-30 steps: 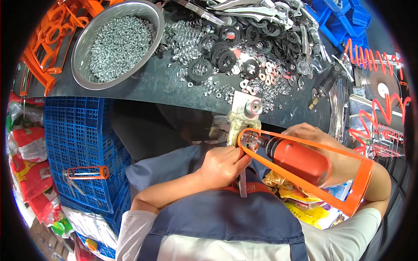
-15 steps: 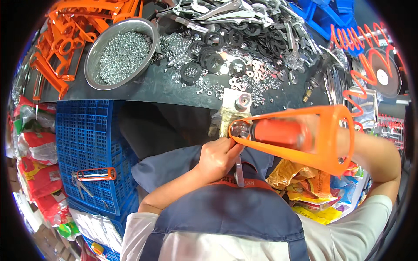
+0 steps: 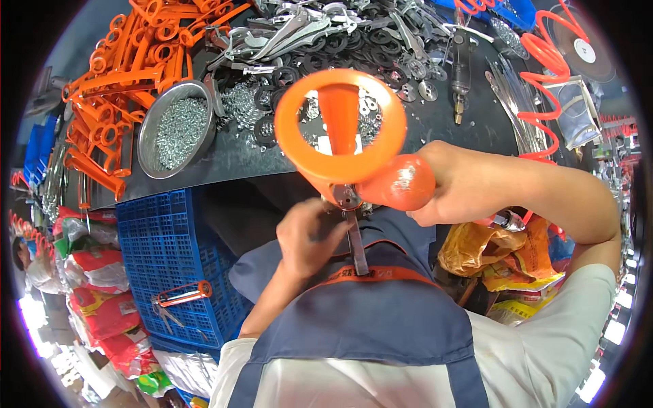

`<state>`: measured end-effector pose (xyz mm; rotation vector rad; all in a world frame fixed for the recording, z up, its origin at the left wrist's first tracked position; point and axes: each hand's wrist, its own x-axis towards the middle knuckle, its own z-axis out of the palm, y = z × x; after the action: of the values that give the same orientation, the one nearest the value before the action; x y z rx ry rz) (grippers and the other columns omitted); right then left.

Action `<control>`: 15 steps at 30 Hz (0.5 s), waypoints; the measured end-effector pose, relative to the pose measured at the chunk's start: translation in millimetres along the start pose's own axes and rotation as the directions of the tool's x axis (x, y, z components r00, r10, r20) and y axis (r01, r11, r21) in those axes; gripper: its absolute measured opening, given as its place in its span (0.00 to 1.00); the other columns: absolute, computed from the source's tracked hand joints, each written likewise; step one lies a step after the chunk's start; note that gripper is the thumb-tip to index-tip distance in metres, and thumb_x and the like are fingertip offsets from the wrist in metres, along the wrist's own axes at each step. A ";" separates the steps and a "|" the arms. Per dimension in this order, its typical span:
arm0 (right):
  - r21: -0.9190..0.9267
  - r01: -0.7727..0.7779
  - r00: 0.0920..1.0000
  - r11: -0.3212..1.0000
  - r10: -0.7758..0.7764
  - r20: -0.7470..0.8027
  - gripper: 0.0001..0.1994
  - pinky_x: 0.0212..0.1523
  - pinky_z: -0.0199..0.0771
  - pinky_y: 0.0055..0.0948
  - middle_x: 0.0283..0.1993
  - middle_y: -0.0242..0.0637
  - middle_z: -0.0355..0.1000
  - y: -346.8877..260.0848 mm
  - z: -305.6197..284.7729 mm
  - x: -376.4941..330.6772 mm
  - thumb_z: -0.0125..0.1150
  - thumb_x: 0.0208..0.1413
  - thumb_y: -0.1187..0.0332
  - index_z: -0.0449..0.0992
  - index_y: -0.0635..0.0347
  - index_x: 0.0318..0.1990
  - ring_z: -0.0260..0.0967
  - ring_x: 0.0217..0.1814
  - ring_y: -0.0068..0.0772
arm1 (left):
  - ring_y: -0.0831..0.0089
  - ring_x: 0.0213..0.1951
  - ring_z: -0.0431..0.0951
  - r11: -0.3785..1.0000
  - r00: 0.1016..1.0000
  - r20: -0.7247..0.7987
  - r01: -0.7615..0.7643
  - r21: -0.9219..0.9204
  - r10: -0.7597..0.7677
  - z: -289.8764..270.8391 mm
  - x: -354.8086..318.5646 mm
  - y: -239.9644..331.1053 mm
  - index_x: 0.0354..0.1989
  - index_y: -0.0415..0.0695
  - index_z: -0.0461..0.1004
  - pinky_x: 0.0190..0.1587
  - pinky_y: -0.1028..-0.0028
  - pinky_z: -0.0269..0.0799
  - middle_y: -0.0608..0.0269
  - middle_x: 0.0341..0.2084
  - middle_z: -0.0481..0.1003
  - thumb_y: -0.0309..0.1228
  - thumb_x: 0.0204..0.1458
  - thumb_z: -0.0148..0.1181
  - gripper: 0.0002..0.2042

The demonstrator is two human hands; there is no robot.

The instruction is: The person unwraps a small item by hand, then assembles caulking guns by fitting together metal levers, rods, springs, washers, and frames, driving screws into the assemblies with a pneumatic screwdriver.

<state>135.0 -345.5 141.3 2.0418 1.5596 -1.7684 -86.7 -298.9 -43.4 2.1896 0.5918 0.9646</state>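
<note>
An orange caulking gun frame [image 3: 292, 126] stands up toward me above the bench edge, its round ring end on top. At its lower end hangs a grey metal lever [image 3: 357, 246]. My right hand [image 3: 450, 187] is closed round a tool with a rounded red handle [image 3: 410, 181], beside the frame's lower right; the tool's working end is hidden. My left hand [image 3: 304, 236] is by the frame's lower end and the lever's top, its fingers smeared by motion. Whether it touches either cannot be made out.
On the bench lie orange frames [image 3: 122, 81], a metal bowl of small screws or rivets [image 3: 180, 129], grey levers [image 3: 292, 37] and black rings [image 3: 320, 61]. A dark air tool [image 3: 461, 68] and a coiled red hose [image 3: 544, 61] are to the right. Blue crates [image 3: 166, 255] stand lower left.
The orange frame has swung from pointing right to standing up toward me. The red-handled tool has come out from inside the frame to its right side. My left hand has shifted slightly left.
</note>
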 end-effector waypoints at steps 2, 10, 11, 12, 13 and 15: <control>0.002 0.062 0.998 0.998 -0.062 0.012 0.10 0.25 0.72 0.27 0.20 0.33 0.68 10.8 1.3 0.3 0.57 0.44 0.76 0.72 0.65 0.37 0.68 0.23 0.24 | 0.65 0.28 0.74 0.939 0.942 0.000 0.334 -0.084 -0.335 -2.0 11.5 6.2 0.57 0.41 0.61 0.32 0.68 0.70 0.59 0.28 0.74 0.28 0.25 0.78 0.44; 0.210 0.388 0.913 0.897 -0.343 -0.219 0.09 0.32 0.72 0.27 0.24 0.35 0.71 50.1 16.2 -9.2 0.58 0.44 0.75 0.72 0.66 0.36 0.70 0.27 0.27 | 0.63 0.33 0.71 0.955 0.939 0.265 0.262 -0.140 -0.219 4.6 29.7 -14.1 0.48 0.42 0.73 0.37 0.68 0.69 0.59 0.32 0.74 0.28 0.30 0.75 0.30; 0.268 0.458 0.880 0.848 -0.388 -0.275 0.12 0.35 0.73 0.26 0.27 0.34 0.73 57.4 18.2 -13.7 0.59 0.45 0.76 0.73 0.66 0.39 0.71 0.29 0.27 | 0.64 0.32 0.71 0.953 0.949 0.241 0.247 -0.175 -0.201 5.4 29.5 -15.0 0.48 0.43 0.73 0.37 0.68 0.69 0.59 0.33 0.74 0.28 0.30 0.75 0.30; 0.332 0.555 0.827 0.763 -0.462 -0.320 0.18 0.40 0.73 0.25 0.35 0.36 0.76 68.5 22.0 -17.6 0.60 0.47 0.76 0.72 0.67 0.48 0.73 0.35 0.26 | 0.64 0.32 0.71 0.953 0.947 0.246 0.250 -0.170 -0.205 4.2 30.8 -14.1 0.48 0.43 0.73 0.37 0.68 0.69 0.59 0.33 0.74 0.28 0.30 0.75 0.30; 0.339 0.554 0.827 0.760 -0.457 -0.328 0.18 0.40 0.73 0.25 0.35 0.36 0.76 81.7 27.1 -23.0 0.60 0.47 0.76 0.72 0.67 0.48 0.73 0.35 0.26 | 0.66 0.35 0.72 0.963 0.951 0.267 0.207 -0.175 -0.156 2.8 35.1 -11.0 0.49 0.40 0.72 0.38 0.70 0.70 0.59 0.35 0.73 0.28 0.32 0.75 0.30; 0.088 0.719 0.640 0.689 -0.607 -0.471 0.22 0.41 0.75 0.28 0.41 0.40 0.74 104.6 36.0 -30.2 0.61 0.49 0.75 0.69 0.67 0.54 0.74 0.37 0.28 | 0.70 0.39 0.74 0.976 0.952 0.298 0.131 -0.175 -0.074 -2.6 39.2 -7.6 0.50 0.35 0.70 0.39 0.73 0.72 0.57 0.40 0.72 0.27 0.35 0.76 0.30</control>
<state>182.8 -438.2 93.5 2.2295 2.6421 -1.9032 -65.3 -268.2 -29.2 2.0527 0.4480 0.6028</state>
